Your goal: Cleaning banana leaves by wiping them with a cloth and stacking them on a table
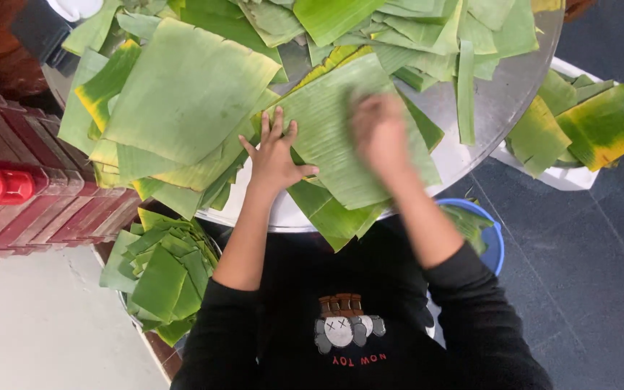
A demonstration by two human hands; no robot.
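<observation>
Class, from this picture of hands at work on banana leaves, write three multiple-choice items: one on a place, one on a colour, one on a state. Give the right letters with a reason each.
1. Where does the left hand lie?
A. Flat on the banana leaf piece on the round metal table
B. Inside the blue bucket
C. On the red crates

2. What colour are the person's sleeves?
A. White
B. Black
C. Yellow

3. How does the right hand look?
A. Sharp and resting on the floor
B. Blurred, over the leaf
C. Closed around a knife

Answers: 1 A, its fingers are spread on the leaf at the table's near edge. 2 B, both forearms end in black cloth. 3 B, the hand is smeared in the picture, above the same leaf.
</observation>
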